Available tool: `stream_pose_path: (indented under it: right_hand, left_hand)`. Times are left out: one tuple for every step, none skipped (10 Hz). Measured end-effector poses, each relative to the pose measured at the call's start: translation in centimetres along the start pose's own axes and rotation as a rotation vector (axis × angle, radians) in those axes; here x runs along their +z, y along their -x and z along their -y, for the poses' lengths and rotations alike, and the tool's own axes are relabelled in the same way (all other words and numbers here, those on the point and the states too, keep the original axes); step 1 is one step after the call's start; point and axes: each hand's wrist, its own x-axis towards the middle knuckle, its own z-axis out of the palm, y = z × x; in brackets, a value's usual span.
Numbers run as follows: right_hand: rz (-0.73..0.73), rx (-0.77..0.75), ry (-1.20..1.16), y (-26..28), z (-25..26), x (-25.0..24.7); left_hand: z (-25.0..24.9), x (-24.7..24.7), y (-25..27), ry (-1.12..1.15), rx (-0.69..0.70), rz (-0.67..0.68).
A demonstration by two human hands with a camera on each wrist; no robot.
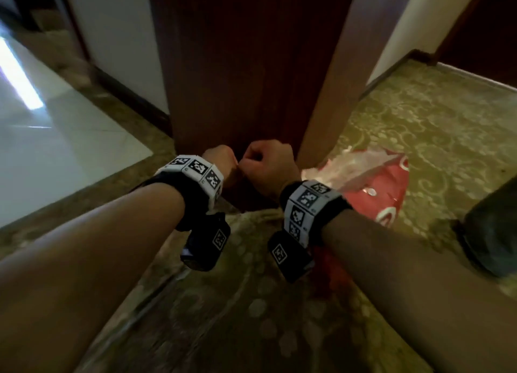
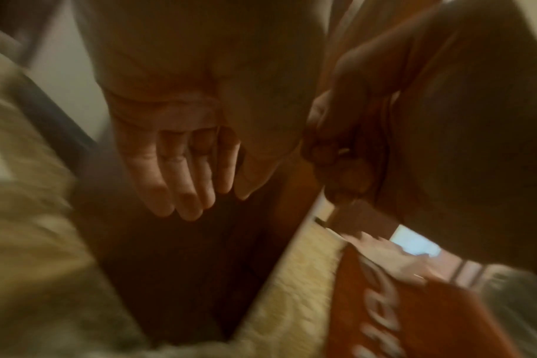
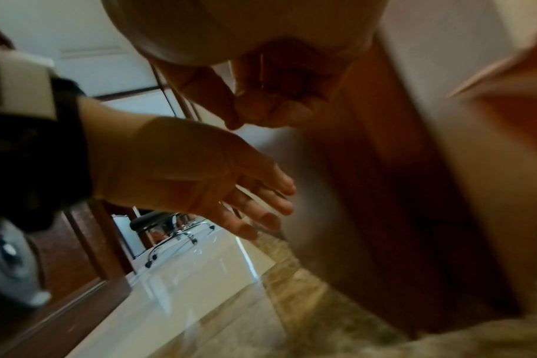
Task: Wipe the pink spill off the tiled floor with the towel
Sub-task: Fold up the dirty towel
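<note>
My two hands hang close together in front of a dark wooden door edge (image 1: 251, 92). My left hand (image 1: 223, 161) has its fingers (image 2: 181, 189) straight and relaxed, holding nothing. My right hand (image 1: 263, 162) is curled into a fist; its bent fingers (image 3: 270, 106) show nothing between them. On the carpet to the right lies a red cloth with white lettering (image 1: 383, 193), with a pale crumpled part (image 1: 349, 165) on its far side. Neither hand touches it. The white tiled floor (image 1: 56, 137) is to the left; no pink spill shows on it.
A green patterned carpet (image 1: 433, 126) covers the floor under my arms and to the right. A brown stone border (image 1: 120, 154) separates it from the tiles. A dark shape (image 1: 492, 232) sits at the right edge. An office chair base (image 3: 175, 232) stands far off on the tiles.
</note>
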Motion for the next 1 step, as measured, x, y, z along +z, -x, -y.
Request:
stream_pose_path:
  right_hand:
    - [0.066, -0.011, 0.0, -2.18, 4.16, 2.13]
  left_hand:
    - [3.44, -4.17, 0.18, -0.03, -0.071, -0.091]
